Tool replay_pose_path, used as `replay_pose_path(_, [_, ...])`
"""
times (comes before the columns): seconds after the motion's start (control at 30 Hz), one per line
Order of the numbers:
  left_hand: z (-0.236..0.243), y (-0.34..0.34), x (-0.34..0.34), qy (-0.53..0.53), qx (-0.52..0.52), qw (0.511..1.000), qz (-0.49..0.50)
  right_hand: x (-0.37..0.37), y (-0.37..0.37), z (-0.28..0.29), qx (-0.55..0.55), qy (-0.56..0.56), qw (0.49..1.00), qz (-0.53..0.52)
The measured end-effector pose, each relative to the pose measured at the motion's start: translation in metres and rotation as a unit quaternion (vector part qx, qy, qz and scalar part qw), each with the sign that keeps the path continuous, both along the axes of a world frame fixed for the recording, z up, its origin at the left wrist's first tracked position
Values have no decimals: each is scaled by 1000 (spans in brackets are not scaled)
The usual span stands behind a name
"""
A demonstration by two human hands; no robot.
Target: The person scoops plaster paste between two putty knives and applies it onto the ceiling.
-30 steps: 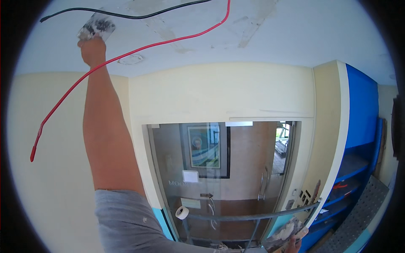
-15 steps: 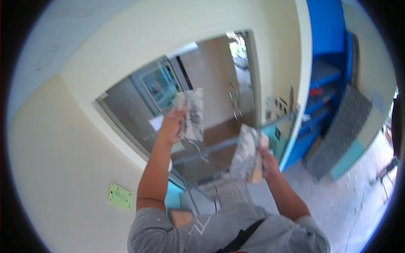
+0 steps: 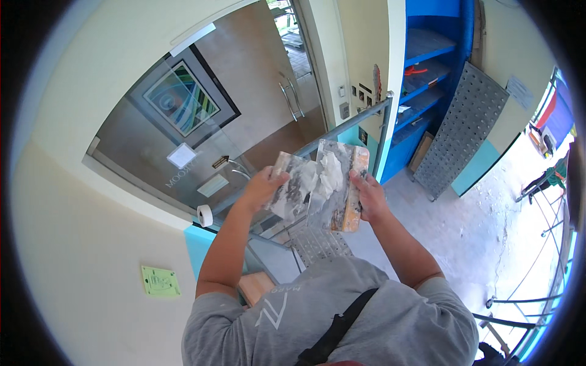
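Note:
In front of me, my left hand point(image 3: 264, 186) is closed round a wide metal putty blade point(image 3: 285, 196), its face smeared with dark and white filler. My right hand point(image 3: 368, 195) grips a second, larger blade point(image 3: 325, 210) by its tan backing along the right edge. A lump of white putty point(image 3: 330, 174) sits on the right blade. The two blades lie side by side above my chest, their inner edges touching or slightly overlapping.
A grey metal railing point(image 3: 354, 125) crosses before a glass door point(image 3: 238, 140); a white tape roll point(image 3: 204, 215) hangs there. A perforated plank point(image 3: 458, 128) leans by blue shelves point(image 3: 427, 46). Another perforated plank point(image 3: 316, 244) lies below. Scaffold frames point(image 3: 519, 300) stand at right.
My left arm has come down from the ceiling to chest height, bringing its blade against the right one. My right hand has risen into clearer view. The view has tilted downward.

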State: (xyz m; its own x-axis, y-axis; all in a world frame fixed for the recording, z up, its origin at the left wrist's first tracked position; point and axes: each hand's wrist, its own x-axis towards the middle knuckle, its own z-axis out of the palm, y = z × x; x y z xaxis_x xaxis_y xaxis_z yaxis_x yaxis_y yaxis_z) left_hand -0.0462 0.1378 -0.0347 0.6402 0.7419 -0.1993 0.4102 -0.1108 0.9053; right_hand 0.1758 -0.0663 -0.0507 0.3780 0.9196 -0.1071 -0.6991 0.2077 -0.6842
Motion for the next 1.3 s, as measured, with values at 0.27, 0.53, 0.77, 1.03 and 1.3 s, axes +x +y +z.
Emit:
replay_pose_path(0.27, [75,-54,-7,-109,245,961,66,-3,-4,-5,7,-292,941,-173])
replay_pose_path(0.53, [105,-77,18,-143,318,935,57,-1,-2,8,49,-334,926,-167])
replay_pose_path(0.77, [101,-34,39,-152,-2,985,-80,12,4,2,70,-82,993,45])
replay_pose_path(1.03, [82,-23,39,-121,-11,991,-54,21,-9,-5,69,-58,996,27])
replay_pose_path(1.3, [109,-71,24,-26,304,952,32,19,-12,-25,67,-266,952,-132])
